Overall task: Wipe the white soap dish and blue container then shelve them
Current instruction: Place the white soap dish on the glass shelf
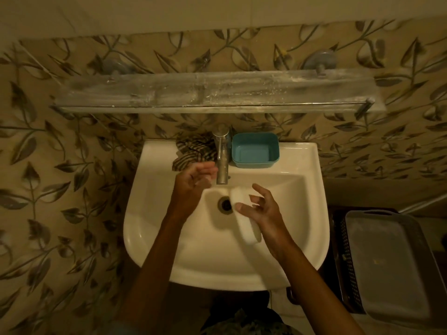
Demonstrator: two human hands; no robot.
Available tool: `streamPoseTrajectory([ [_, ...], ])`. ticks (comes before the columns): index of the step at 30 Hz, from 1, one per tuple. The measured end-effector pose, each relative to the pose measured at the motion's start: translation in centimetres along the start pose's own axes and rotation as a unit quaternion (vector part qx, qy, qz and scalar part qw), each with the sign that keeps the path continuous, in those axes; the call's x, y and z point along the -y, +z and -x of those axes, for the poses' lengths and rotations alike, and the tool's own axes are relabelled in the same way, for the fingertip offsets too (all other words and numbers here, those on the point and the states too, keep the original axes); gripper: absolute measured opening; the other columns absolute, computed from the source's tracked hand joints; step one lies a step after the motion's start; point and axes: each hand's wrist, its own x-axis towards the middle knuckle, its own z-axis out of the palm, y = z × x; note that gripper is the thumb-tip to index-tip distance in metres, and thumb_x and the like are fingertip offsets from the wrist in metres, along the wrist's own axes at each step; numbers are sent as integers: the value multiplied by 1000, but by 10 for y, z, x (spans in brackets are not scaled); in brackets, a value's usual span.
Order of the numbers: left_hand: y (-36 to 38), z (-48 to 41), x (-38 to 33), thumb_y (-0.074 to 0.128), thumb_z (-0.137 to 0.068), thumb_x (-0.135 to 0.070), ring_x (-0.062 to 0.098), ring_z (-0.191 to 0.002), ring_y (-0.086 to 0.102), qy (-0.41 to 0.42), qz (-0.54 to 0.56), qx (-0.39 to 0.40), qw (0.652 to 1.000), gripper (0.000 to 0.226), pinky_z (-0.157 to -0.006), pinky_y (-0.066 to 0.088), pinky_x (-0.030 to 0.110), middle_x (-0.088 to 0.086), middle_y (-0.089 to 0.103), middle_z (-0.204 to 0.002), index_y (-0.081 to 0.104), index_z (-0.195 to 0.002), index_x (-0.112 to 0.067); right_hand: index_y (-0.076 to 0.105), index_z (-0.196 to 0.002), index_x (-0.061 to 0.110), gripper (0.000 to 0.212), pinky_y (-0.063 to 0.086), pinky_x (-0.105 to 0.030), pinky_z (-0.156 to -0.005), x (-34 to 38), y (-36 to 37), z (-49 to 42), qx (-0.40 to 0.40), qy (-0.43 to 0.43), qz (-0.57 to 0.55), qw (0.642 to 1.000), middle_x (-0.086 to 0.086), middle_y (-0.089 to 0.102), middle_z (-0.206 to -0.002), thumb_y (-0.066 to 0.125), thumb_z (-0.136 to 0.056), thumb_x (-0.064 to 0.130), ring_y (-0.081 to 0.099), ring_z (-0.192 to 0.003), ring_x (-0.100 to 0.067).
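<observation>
The white soap dish (244, 218) is held on edge over the basin, blurred, with my right hand (262, 211) around its right side, thumb on its front and fingers spread. My left hand (197, 178) hovers beside the tap with fingers apart and nothing in it. The blue container (255, 151) stands upright and empty on the sink's back ledge, right of the tap. A striped cloth (193, 151) lies bunched on the ledge left of the tap, just beyond my left fingertips. Above, the glass shelf (212, 94) is bare and smeared with white residue.
The white sink (154, 213) has its drain (226, 204) under the metal tap (222, 158). A grey lidded bin (384, 262) on a dark basket stands to the right. Leaf-patterned tiles cover the wall.
</observation>
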Motion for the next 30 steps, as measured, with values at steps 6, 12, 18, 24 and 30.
streamPoseTrajectory([
  [6, -15, 39, -9, 81, -64, -42, 18, -133, 44, -17, 99, 175, 979, 84, -105, 43, 32, -2, 45, -145, 38, -136, -36, 26, -146, 27, 100, 33, -17, -93, 35, 27, 13, 43, -159, 219, 962, 12, 43, -133, 87, -66, 26, 38, -119, -4],
  [12, -32, 54, -35, 76, -67, -4, 14, -130, 48, 44, 46, 205, 977, 73, -99, 46, 27, -11, 53, -136, 49, -132, -25, 10, -150, 33, 115, 32, -22, -103, 67, 41, 25, 109, -232, 348, 902, 4, 35, -154, 87, -64, 37, 35, -138, -14],
  [18, -52, 57, -57, 83, -64, -6, 16, -123, 55, 86, 70, 128, 985, 46, -94, 50, 29, -3, 58, -130, 65, -107, -13, 18, -150, 34, 113, 41, -38, -107, 96, 45, 40, 85, -301, 386, 868, 6, 43, -146, 87, -61, 41, 41, -131, -13],
  [24, -68, 50, -75, 88, -56, -27, 17, -115, 61, 112, 141, 37, 983, 49, -86, 55, 29, -4, 63, -121, 68, -101, -28, 39, -143, 18, 93, 48, -22, -94, 108, 37, 40, -2, -291, 196, 936, 5, 53, -130, 88, -63, 17, 52, -121, -14],
  [30, -69, 32, -99, 86, -59, -31, 18, -120, 57, 155, 140, 10, 978, 70, -92, 53, 30, -2, 63, -124, 57, -122, -21, 56, -129, 9, 68, 55, -29, -92, 128, 41, 34, -5, -305, 91, 948, -4, 66, -124, 82, -67, 4, 64, -113, -15],
])
